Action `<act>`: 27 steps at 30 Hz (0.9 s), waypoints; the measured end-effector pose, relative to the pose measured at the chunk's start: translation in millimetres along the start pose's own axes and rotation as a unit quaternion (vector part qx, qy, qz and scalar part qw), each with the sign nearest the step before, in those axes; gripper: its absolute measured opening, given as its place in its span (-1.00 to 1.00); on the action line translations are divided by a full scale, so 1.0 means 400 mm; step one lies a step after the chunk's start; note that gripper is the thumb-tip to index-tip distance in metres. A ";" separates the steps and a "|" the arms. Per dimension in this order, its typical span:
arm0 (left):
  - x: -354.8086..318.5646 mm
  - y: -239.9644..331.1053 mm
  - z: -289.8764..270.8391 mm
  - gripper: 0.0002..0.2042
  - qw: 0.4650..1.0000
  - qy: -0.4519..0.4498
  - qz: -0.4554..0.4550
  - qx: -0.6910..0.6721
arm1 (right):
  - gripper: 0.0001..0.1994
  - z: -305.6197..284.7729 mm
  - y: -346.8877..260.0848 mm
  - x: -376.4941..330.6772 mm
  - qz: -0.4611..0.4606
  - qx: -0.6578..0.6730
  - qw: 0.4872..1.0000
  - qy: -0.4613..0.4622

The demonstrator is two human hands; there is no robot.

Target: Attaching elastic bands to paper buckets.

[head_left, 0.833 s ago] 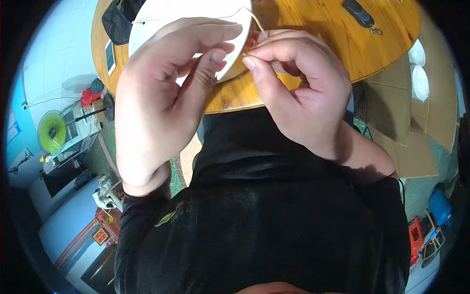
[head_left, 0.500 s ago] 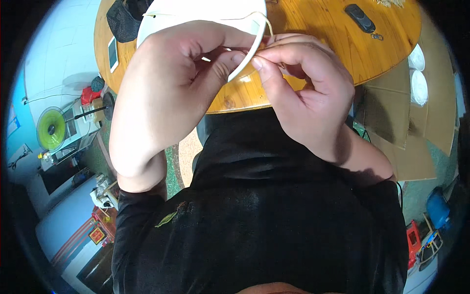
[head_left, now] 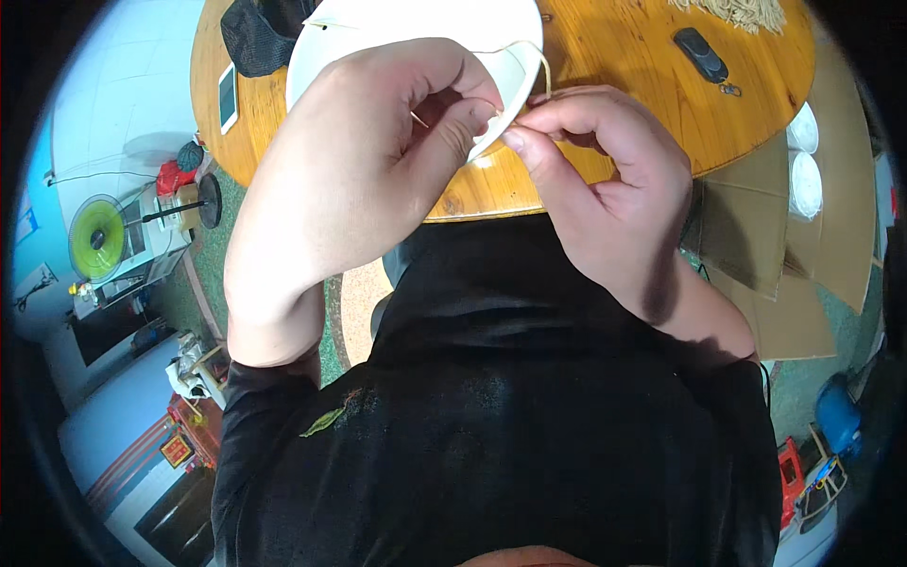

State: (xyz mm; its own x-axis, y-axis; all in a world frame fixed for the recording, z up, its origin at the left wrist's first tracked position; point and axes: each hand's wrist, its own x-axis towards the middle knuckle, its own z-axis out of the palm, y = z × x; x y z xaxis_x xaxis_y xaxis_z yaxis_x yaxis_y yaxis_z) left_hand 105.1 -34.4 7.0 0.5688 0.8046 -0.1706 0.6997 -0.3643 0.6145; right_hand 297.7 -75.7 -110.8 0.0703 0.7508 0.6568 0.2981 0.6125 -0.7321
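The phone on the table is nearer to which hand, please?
Left: the left hand is to the right of the phone; the right hand is much farther right.

On the counter (head_left: 756,104), a phone (head_left: 228,98) is lying left of the dish (head_left: 406,21). A key fob (head_left: 701,55) is lying right of it, with strings (head_left: 742,11) lying behind the fob.

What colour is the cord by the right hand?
The cord is pale cream, best seen in the head view.

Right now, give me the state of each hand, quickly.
Left hand: closed in a pinch over the white round dish-like piece; anything held is hidden.
Right hand: closed in a pinch beside it; anything held cannot be told.
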 end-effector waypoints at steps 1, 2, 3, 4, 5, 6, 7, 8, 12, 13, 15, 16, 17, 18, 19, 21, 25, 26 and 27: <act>-0.001 -0.004 0.001 -0.86 1.000 0.001 0.000 0.000 | -0.89 -0.005 -0.004 -0.001 0.032 0.009 0.999 -0.019; -0.003 -0.010 0.004 -0.86 1.000 0.008 -0.011 -0.019 | -0.89 -0.008 -0.008 -0.002 0.064 0.019 0.997 -0.038; -0.004 -0.013 0.004 -0.85 0.999 0.015 -0.022 -0.038 | -0.89 -0.011 -0.012 -0.001 0.063 0.019 0.997 -0.039; -0.004 -0.011 0.002 -0.85 0.999 0.017 -0.021 -0.038 | -0.89 -0.014 -0.016 0.002 0.081 0.030 0.995 -0.041; -0.005 -0.007 0.001 -0.86 0.999 0.022 -0.023 -0.039 | -0.89 -0.017 -0.019 0.004 0.099 0.042 0.993 -0.044; -0.006 -0.004 0.000 -0.86 0.999 0.027 -0.024 -0.039 | -0.89 -0.018 -0.021 0.005 0.097 0.042 0.993 -0.044; -0.007 -0.004 0.000 -0.86 0.999 0.028 -0.024 -0.039 | -0.88 -0.017 -0.020 0.005 0.108 0.058 0.992 -0.040; -0.008 -0.003 0.001 -0.86 0.998 0.039 -0.020 -0.036 | -0.87 -0.016 -0.019 0.005 0.118 0.073 0.990 -0.036; -0.008 -0.014 0.007 -0.86 0.996 0.082 0.005 -0.031 | -0.86 -0.025 -0.015 0.013 0.092 0.035 0.994 -0.042; -0.011 -0.016 0.009 -0.86 0.996 0.084 0.005 -0.030 | -0.86 -0.031 -0.020 0.018 0.070 0.011 0.997 -0.043; -0.019 -0.022 0.014 -0.87 0.989 0.121 0.012 -0.088 | -0.86 -0.035 -0.021 0.021 0.045 -0.012 0.998 -0.045; -0.020 -0.028 0.011 -0.87 0.989 0.121 0.013 -0.088 | -0.84 -0.037 -0.020 0.021 0.039 0.003 0.999 -0.031; -0.022 -0.037 0.004 -0.88 0.991 0.115 0.042 -0.061 | -0.82 -0.038 -0.019 0.021 0.033 0.018 0.999 -0.017; -0.023 -0.043 0.000 -0.89 0.991 0.108 0.070 -0.034 | -0.82 -0.039 -0.015 0.022 0.032 0.017 0.999 -0.017; -0.024 -0.045 0.000 -0.89 0.991 0.109 0.071 -0.034 | -0.80 -0.039 -0.007 0.023 0.016 0.045 0.999 -0.016; -0.024 -0.046 0.000 -0.90 0.989 0.099 0.103 -0.037 | -0.79 -0.032 0.004 0.021 0.000 0.072 0.997 -0.015; -0.021 -0.047 -0.007 -0.90 0.983 0.115 0.139 -0.014 | -0.80 -0.024 -0.007 0.028 0.071 0.178 0.981 -0.010; -0.017 -0.042 -0.007 -0.90 0.982 0.114 0.148 -0.006 | -0.81 -0.029 -0.015 0.034 0.089 0.170 0.981 -0.032; -0.016 -0.040 -0.009 -0.90 0.981 0.114 0.157 0.003 | -0.81 -0.031 -0.020 0.039 0.088 0.169 0.981 -0.034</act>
State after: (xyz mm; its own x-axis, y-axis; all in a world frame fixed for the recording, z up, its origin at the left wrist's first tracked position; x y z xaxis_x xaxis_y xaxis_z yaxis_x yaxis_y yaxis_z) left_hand 88.8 -32.0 0.9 0.6459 0.7361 0.2025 0.5089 -0.6129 0.6045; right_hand 308.3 -71.9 -92.6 0.0259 0.8602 0.5092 -0.0469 0.5099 -0.8590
